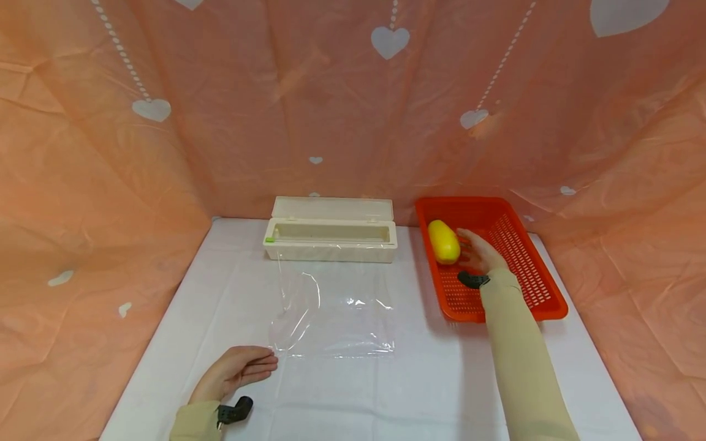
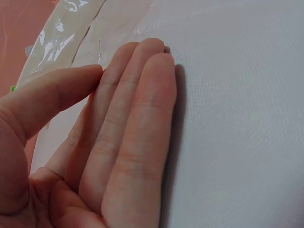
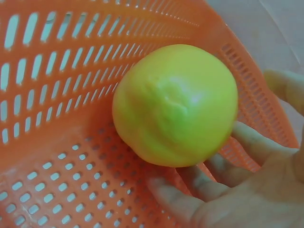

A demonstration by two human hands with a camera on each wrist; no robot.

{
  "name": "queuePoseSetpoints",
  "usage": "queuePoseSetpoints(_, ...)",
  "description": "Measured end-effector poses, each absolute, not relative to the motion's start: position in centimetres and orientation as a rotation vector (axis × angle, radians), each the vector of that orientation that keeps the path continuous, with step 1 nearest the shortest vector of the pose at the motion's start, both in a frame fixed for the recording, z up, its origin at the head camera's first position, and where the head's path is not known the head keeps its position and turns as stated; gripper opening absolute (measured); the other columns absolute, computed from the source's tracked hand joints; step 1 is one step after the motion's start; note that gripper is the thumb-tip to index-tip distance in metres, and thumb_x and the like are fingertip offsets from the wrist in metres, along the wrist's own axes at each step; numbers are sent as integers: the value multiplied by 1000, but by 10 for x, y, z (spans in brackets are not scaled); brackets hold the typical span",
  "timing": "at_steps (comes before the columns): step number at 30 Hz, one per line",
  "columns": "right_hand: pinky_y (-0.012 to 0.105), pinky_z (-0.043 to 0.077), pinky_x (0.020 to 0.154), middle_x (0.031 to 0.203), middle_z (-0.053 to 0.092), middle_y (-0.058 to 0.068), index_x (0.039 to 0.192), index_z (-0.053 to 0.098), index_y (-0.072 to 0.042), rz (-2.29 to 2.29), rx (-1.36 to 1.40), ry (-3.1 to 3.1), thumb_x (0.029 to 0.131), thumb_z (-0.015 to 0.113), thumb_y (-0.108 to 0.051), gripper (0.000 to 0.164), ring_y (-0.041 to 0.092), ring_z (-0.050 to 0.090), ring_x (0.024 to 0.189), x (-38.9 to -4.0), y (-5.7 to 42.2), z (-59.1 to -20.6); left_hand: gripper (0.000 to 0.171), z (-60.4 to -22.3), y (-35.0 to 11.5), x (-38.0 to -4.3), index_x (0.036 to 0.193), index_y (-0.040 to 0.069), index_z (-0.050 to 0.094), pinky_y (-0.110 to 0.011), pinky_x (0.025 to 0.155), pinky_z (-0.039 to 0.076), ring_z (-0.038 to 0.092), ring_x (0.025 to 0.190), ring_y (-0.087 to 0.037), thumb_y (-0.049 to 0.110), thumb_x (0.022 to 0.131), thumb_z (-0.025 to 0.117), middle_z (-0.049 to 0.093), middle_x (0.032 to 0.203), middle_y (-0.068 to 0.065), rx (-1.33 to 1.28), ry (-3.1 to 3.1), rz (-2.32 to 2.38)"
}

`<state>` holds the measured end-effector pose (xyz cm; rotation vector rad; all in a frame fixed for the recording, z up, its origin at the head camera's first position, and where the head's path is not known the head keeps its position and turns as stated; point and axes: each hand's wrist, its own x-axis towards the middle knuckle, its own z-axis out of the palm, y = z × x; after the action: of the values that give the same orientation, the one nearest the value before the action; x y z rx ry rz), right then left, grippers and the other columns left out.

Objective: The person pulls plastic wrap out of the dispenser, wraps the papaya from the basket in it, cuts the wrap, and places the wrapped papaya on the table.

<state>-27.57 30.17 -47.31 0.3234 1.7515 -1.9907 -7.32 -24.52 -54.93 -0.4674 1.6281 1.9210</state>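
A yellow oblong fruit (image 1: 444,242) lies in the left part of the red plastic basket (image 1: 553,311). Beside it, inside the basket, is my right hand (image 1: 478,251). In the right wrist view its fingers (image 3: 254,142) extend partly behind the fruit (image 3: 175,107), the thumb standing apart; whether they touch it I cannot tell. My left hand (image 1: 237,370) rests on the white cloth with fingers together, holding nothing. Its fingertips are by the near left corner of a clear plastic film sheet (image 1: 336,324). The film runs from a white cling film box (image 1: 331,253), whose lid stands up.
A green slider (image 1: 269,239) sits at the box's left end. The white-clothed table (image 1: 336,398) is bordered by an orange curtain (image 1: 342,122) with heart prints at the back and sides. The basket's raised rim surrounds the right hand.
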Motion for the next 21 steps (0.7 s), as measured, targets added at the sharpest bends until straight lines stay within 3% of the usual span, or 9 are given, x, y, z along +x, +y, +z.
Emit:
queuePoseSetpoints(6, 46, 39, 103, 139, 28, 13, 150, 20, -7, -1896, 226, 1822, 103, 42, -36, 59, 29, 44, 113, -278, 301, -480, 37, -549, -246, -72, 116, -17, 55, -39, 83, 54, 68, 90, -25, 9, 92, 62, 69, 97, -17, -448, 1624, 1932)
queuePoseSetpoints(13, 45, 45, 97, 133, 28, 12, 154, 2, -12, -1964, 282, 1666, 101, 50, -28, 74, 28, 48, 106, -286, 296, -488, 35, -549, -245, -74, 115, -15, 56, -39, 82, 54, 68, 89, -25, 10, 92, 62, 69, 96, -17, -497, 1625, 1915)
queuePoseSetpoints(21, 41, 47, 95, 136, 27, 13, 154, 0, -14, -1975, 318, 1691, 99, 55, -27, 79, 25, 49, 106, -289, 290, -491, 34, -550, -245, -73, 114, -15, 57, -38, 82, 54, 68, 89, -25, 10, 91, 63, 69, 96, -17, -505, 1630, 1918)
